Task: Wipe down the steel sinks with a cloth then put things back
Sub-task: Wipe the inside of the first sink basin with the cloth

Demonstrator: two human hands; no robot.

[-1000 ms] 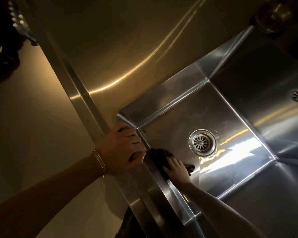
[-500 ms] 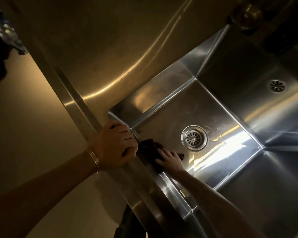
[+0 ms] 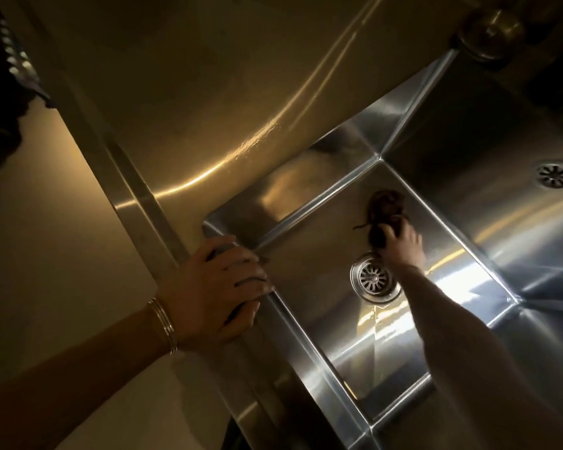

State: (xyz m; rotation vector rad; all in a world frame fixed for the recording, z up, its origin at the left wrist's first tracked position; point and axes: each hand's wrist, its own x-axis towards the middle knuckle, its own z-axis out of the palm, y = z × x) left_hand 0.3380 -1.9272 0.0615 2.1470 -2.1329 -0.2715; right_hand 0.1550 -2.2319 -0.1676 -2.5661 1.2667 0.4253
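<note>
A deep steel sink (image 3: 309,254) fills the middle and right of the head view, with a round drain strainer (image 3: 374,280) in its floor. My right hand (image 3: 403,241) reaches down into the basin and presses a dark crumpled cloth (image 3: 384,209) against the floor just beyond the drain, near the far corner. My left hand (image 3: 221,284), a bangle on its wrist, grips the sink's near rim (image 3: 293,339) at the left corner, fingers curled over the edge.
A flat steel drainboard (image 3: 176,92) stretches away to the left of the basin. An overflow grille (image 3: 553,175) sits in the sink's far wall. A brass-coloured tap base (image 3: 491,30) stands at the top right. Pale floor (image 3: 46,254) lies to the left.
My right hand has slid the cloth from the near wall beside my left hand across the basin floor, past the drain, toward the far corner. My left hand has kept its grip on the rim.
</note>
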